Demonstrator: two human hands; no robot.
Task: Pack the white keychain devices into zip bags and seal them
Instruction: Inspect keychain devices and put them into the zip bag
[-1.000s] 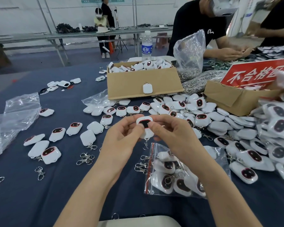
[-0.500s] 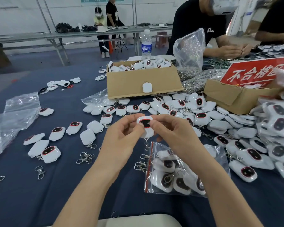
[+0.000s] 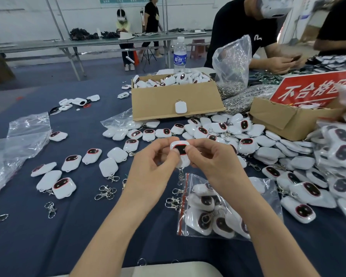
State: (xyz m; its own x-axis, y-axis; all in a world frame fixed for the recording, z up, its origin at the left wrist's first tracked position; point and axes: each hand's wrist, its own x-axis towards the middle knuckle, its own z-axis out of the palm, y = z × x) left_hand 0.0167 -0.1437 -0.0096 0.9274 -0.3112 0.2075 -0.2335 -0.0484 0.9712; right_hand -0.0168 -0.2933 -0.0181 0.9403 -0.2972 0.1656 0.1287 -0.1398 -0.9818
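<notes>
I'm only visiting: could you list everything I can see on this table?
Tablecloth: one, dark blue, covering the table.
Held device: one, white with dark face, between both hands.
Zip bag: one, clear with red strip, near the right forearm, holding several devices.
Loose devices: many, white, scattered left, heaped right.
Clasps: several, silver, loose on the cloth.
Cardboard boxes: two, brown, far side.
Sign: one, red, far right.
Water bottle: one, clear, far middle.
Left hand: pinches the device.
Right hand: pinches it too.
</notes>
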